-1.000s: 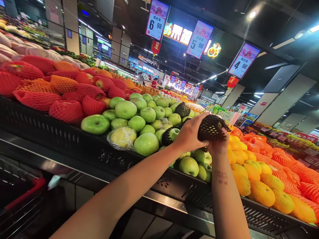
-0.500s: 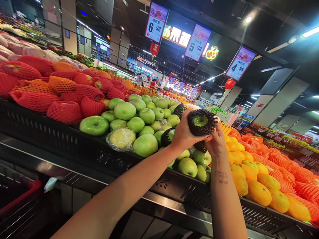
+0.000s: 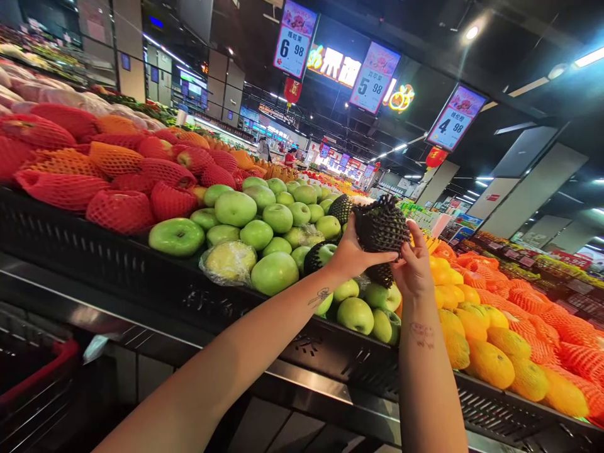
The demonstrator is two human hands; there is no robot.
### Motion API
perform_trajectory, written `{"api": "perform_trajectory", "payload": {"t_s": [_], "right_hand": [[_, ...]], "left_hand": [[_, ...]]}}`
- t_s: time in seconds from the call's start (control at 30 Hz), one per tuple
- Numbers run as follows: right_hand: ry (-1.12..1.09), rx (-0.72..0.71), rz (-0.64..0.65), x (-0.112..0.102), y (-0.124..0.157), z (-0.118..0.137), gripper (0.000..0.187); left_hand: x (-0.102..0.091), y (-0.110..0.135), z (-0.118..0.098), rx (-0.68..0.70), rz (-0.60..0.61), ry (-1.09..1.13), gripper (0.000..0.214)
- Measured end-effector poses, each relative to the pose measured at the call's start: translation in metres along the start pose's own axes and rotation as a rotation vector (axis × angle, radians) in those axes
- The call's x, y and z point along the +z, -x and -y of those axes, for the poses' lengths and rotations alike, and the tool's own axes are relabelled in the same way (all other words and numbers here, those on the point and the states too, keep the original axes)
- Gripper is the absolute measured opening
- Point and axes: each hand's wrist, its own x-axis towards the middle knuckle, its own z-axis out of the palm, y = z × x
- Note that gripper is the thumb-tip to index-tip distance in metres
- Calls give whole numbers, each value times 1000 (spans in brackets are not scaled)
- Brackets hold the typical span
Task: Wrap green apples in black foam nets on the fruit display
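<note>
Both hands hold one netted fruit [image 3: 381,226] in a black foam sleeve, raised above the green apples [image 3: 257,234] near the counter's [image 3: 117,264] front edge. Left hand [image 3: 352,251] is clamped on its left and underside. Right hand [image 3: 415,267] grips the right side, fingers [image 3: 418,238] spread on the net. More black-netted pieces [image 3: 340,207] lie among the apples. A bagged apple [image 3: 229,261] sits at the front edge. Red-netted fruit [image 3: 123,211] lies at the left end, yellow fruit [image 3: 493,365] toward the right end. Price signs [image 3: 295,38] hang overhead.
</note>
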Motion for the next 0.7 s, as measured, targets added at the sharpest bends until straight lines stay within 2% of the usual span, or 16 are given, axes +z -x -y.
{"api": "perform_trajectory", "payload": {"t_s": [0.13,0.3,0.37,0.47,0.53,0.57,0.63,0.7], "right_hand": [[28,84,-14,-1,-1,-3,41],[164,102,-77,-5,-3,-12,33],[284,41,-82,-6,-3,-13,28],[546,-230,-128,-5,-1,-13,26],[585,-380,-133,-5,1,-14,35],[553,-404,-103,-6,2,-15,43],[472,-391,-19,-7,2,-18,60],[485,-339,13,-8,3,-22,76]], "left_hand": [[0,-3,-1,54,-97,15,80],[-6,-3,3,180,-129,-215,84],[-9,-2,2,274,-108,-386,84],[-10,1,-1,404,-115,-632,85],[-10,2,-4,451,-123,-722,86],[-10,3,-4,457,-118,-748,86],[-11,4,-5,437,-95,-787,83],[-11,5,-4,397,-59,-817,79]]}}
